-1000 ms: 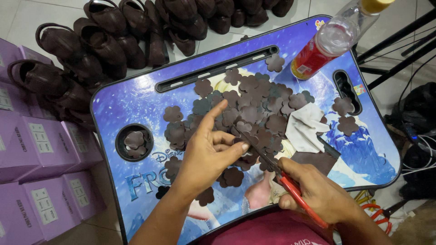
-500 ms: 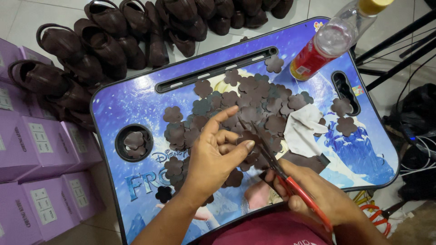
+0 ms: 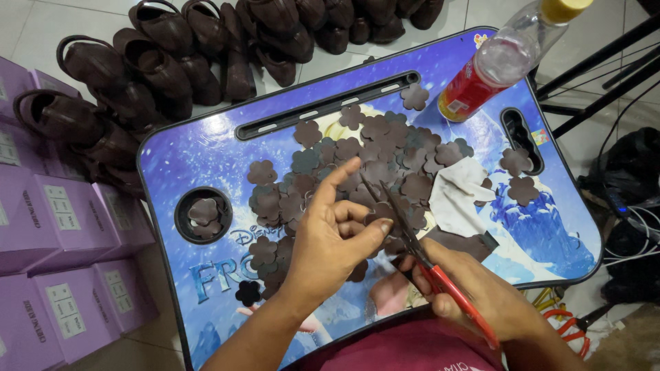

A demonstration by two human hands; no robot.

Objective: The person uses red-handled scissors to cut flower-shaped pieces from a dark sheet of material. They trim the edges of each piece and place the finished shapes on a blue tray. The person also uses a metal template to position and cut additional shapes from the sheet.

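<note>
Our left hand (image 3: 330,237) pinches a brown flower (image 3: 379,213) over the tabletop (image 3: 206,158) — right hand's (image 3: 474,292) grip is clenched on scissors (image 3: 419,251), blades around it.

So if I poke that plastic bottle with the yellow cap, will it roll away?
The bottle probably would roll: it is round and lies on its side on the lap tray. It looks nearly empty and see-through, so likely light. Its plastic probably won't break.

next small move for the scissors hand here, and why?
Probably close the blades a little further. The right hand holds red-handled scissors with the blades pointing up into the brown piece pinched by the left hand over the pile of flower-shaped cutouts. The blades look partly open at that piece, so a short snip seems to fit.
</note>
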